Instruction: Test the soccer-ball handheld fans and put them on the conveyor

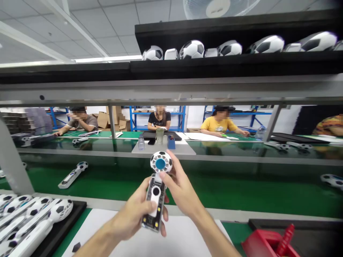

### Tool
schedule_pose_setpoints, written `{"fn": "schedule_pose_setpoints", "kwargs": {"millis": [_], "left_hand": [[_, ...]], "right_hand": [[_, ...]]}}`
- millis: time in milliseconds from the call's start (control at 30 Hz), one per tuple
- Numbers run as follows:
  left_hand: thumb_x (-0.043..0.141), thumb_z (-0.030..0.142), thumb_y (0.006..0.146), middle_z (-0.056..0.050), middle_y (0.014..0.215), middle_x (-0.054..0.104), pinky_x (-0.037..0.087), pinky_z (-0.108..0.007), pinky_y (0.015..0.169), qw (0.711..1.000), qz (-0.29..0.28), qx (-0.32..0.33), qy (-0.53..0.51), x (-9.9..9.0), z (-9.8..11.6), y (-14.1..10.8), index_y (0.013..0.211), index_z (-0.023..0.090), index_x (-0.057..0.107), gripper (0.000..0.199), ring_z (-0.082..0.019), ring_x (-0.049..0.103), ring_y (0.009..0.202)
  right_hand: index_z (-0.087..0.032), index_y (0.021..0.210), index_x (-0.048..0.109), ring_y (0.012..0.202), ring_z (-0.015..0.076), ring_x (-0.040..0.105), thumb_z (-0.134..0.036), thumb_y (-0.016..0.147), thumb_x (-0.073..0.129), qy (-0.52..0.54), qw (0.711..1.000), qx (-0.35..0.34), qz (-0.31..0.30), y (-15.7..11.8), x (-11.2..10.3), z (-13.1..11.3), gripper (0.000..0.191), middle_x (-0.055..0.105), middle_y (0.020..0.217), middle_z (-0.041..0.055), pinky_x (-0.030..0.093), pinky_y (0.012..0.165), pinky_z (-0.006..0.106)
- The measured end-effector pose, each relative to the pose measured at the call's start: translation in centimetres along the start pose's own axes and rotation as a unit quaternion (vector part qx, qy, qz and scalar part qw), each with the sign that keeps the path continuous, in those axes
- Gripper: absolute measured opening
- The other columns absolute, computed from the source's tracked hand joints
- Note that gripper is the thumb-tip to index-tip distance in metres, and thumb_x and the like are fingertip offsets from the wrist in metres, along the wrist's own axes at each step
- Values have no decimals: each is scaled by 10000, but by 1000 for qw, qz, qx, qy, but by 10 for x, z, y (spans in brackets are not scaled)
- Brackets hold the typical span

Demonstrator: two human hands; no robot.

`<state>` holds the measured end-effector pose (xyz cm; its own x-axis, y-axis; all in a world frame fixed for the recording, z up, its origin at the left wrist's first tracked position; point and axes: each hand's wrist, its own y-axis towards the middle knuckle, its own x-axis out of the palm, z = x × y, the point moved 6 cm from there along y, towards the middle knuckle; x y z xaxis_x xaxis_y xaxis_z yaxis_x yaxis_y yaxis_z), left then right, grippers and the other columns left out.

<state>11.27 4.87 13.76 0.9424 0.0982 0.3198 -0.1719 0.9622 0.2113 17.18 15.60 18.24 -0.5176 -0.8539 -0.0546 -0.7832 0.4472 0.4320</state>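
Observation:
In front of me I hold a handheld fan with a round black-and-white football-patterned head, vents around a blue centre, and a see-through handle with a white button panel. My left hand is wrapped around the handle, its thumb pressed on the white panel. At the neck, my right hand grips the fan, thumb in front and fingers behind the ball-shaped head. The fan is upright, tilted slightly. Below it lies a white sheet with a small black pentagon piece on it.
A black tray of finished-looking fans stands at left, a red bin with a red marker at right. Beyond runs a green conveyor carrying another fan. A shelf crosses overhead; co-workers sit opposite.

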Motion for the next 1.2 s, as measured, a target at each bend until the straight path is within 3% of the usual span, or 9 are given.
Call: {"fn": "schedule_pose_setpoints", "kwargs": {"millis": [100, 200, 300, 400, 500, 600, 733, 867, 1200], "left_hand": [[630, 353, 893, -91, 1070, 535, 526, -393, 758, 994, 12, 20, 111, 5, -2, -6, 1425, 303, 145, 721, -210, 577, 890], [520, 363, 954, -103, 1164, 487, 468, -358, 821, 968, 36, 71, 237, 2, 5, -8, 1452, 313, 103, 651, -179, 515, 905], [480, 309, 963, -104, 1202, 459, 439, -320, 783, 935, 60, 102, 334, -3, 12, -8, 1468, 314, 71, 650, -169, 472, 883], [461, 267, 963, -88, 1112, 491, 417, -301, 741, 927, 69, 75, 360, -5, 12, -9, 1478, 294, 66, 650, -171, 463, 857], [492, 304, 958, -83, 1107, 493, 413, -297, 734, 950, 51, 48, 303, 5, 9, -12, 1467, 304, 105, 639, -162, 465, 846], [607, 393, 901, -69, 991, 550, 440, -300, 700, 991, -13, 28, 130, 26, 3, -15, 1443, 281, 122, 735, -160, 523, 796], [697, 415, 835, -68, 890, 607, 501, -326, 649, 999, -52, -1, -14, 48, -2, -19, 1387, 246, 166, 785, -185, 627, 713], [764, 356, 788, -92, 1041, 586, 536, -348, 683, 996, -61, -24, -54, 58, -2, -23, 1370, 300, 184, 823, -192, 672, 756], [646, 313, 899, -75, 929, 650, 526, -348, 702, 997, -46, -49, -29, 59, -2, -29, 1401, 297, 150, 706, -186, 680, 747]], "right_hand": [[-382, 1483, 255, 1017, 182, 610, -480, 948, 558, 9, 1000, -24, -18, -13, 6, -12, 622, 576, 1254, 22, 519, 900, 308], [-413, 1486, 227, 1206, 174, 523, -474, 968, 538, 2, 996, -75, -41, -18, 7, -17, 608, 456, 1420, -4, 434, 1037, 282], [-413, 1506, 174, 1273, 174, 475, -470, 985, 505, -1, 993, -102, -66, -20, 7, -18, 620, 394, 1480, -1, 395, 1084, 278], [-399, 1514, 161, 1252, 181, 497, -483, 989, 480, 1, 991, -112, -68, -20, 6, -19, 620, 413, 1456, 18, 415, 1079, 293], [-397, 1506, 199, 1235, 184, 516, -486, 983, 491, -13, 992, -121, -42, -20, 3, -23, 606, 388, 1483, 19, 451, 1047, 291], [-378, 1478, 293, 1221, 202, 530, -467, 959, 548, -52, 988, -144, 6, -20, -2, -34, 584, 373, 1503, 20, 455, 1045, 316], [-327, 1402, 416, 1042, 207, 610, -438, 929, 602, -73, 988, -132, 18, -22, -4, -45, 520, 534, 1329, 51, 524, 928, 331], [-324, 1340, 468, 837, 154, 622, -392, 931, 606, -54, 990, -128, 28, -26, -3, -52, 437, 614, 1093, 17, 550, 769, 266], [-299, 1298, 503, 869, 151, 627, -320, 918, 623, -51, 983, -169, 51, -27, -1, -59, 399, 611, 1069, 7, 558, 809, 263]]}}
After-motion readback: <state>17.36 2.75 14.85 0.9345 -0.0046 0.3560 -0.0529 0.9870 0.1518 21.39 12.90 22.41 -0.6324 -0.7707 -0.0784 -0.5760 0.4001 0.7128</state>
